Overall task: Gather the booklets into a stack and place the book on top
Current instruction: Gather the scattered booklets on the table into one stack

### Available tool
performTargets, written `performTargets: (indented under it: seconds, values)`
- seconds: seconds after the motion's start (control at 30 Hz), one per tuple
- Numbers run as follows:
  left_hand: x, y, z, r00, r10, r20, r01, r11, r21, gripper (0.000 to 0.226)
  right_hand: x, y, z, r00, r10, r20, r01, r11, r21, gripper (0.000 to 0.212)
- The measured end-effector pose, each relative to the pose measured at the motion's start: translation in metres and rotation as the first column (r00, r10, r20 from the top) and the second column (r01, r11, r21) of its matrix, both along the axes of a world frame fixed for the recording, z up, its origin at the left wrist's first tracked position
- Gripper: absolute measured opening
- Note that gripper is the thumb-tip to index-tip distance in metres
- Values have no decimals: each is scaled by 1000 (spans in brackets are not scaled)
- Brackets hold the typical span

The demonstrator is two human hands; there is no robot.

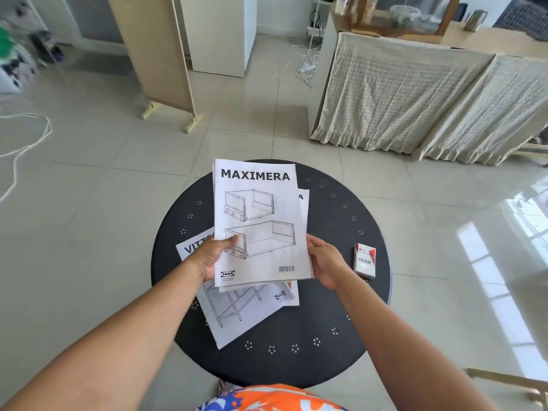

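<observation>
A white booklet titled MAXIMERA [258, 221] is held above the round black table [326, 307], with a second booklet [304, 200] peeking out behind its right edge. My left hand [215, 256] grips the lower left side, thumb on the cover. My right hand [324, 262] holds the lower right edge. Beneath them another white booklet [237, 312], its title starting VITT, lies flat on the table. A yellow-orange corner [290, 285] shows under the held booklets; I cannot tell what it belongs to.
A small white and red box marked VESS [365, 260] stands on the table to the right of my right hand. Beyond the table are tiled floor, a leaning wooden panel [154, 54], a cloth-draped cabinet [415, 96] and loose cables [305, 66].
</observation>
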State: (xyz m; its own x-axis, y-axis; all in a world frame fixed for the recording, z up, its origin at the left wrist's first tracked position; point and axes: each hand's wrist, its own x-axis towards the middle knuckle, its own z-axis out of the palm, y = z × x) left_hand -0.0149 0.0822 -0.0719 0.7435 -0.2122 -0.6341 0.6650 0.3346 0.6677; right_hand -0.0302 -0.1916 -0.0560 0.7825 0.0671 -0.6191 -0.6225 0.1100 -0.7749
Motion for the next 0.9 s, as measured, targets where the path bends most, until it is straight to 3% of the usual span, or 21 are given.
performTargets:
  seconds: [0.07,0.17,0.2,0.27,0.3,0.5,0.63,0.73,0.9]
  values:
    - [-5,15,-2,998,58,-7,-58,998,20,39,15,11,-7,998,-38,-51,25,971,-237,33]
    - [-19,36,-6,993,118,-16,-117,992,52,58,39,16,-27,997,-6,-83,-42,816,-576,10]
    - [-24,42,-9,991,130,-20,-128,990,58,58,47,15,-40,994,-4,-109,-68,764,-642,19]
    - [-33,53,-13,986,162,-31,-159,984,77,48,54,15,-55,982,-60,-181,-69,773,-630,61]
    - [-38,58,-14,983,177,-40,-173,981,89,44,57,16,-60,977,-72,-199,-65,792,-607,71]
    - [-58,74,-19,967,244,-74,-234,964,124,30,73,24,-75,953,-5,-303,-190,769,-610,101]
    - [-63,80,-20,957,277,-90,-264,955,136,29,81,32,-70,946,-30,-321,-161,817,-553,68]
    - [-65,83,-22,953,287,-92,-275,953,128,29,83,37,-63,944,-43,-326,-146,834,-532,56]
    - [-62,83,-24,952,291,-98,-279,953,119,26,73,38,-50,971,-136,-195,-1,818,-575,32]
